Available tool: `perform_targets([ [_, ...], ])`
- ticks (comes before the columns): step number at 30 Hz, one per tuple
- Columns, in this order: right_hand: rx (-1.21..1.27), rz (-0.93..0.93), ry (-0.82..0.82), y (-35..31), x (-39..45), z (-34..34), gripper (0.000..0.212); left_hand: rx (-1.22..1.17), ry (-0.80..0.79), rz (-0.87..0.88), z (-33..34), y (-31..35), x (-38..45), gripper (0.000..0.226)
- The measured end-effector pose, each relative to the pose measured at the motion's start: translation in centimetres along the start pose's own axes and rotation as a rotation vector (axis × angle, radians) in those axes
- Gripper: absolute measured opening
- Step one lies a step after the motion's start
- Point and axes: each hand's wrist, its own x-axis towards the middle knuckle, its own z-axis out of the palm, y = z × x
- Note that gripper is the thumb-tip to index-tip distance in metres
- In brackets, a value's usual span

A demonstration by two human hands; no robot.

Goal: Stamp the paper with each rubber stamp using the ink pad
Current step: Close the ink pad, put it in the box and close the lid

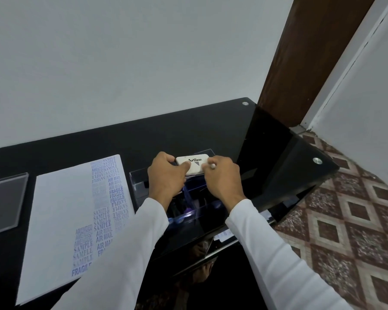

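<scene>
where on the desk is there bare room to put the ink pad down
Bare black desk runs along the wall behind the paper and the clear box, and to the box's right toward the corner. It is crowded at the box, where both hands hold the ink pad.

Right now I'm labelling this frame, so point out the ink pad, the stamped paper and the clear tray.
Ink pad [192, 164], head view: on its white closed lid, at the Artline logo.
Stamped paper [61, 204], head view: on its blank left part.
Clear tray [137, 186], head view: on its left wall.
</scene>
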Motion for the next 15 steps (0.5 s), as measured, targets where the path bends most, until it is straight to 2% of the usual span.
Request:
perform_targets([
  [9, -0.262, -0.104, -0.025, -0.3, -0.3, 0.5, 0.027, 0.026, 0.048, -0.027, 0.9, -0.2, 0.7, 0.03],
  [15, -0.429, -0.345, 0.008, -0.1, -0.8, -0.2, 0.02, 0.105, 0.073, -0.007, 1.1, 0.2, 0.5, 0.03],
])
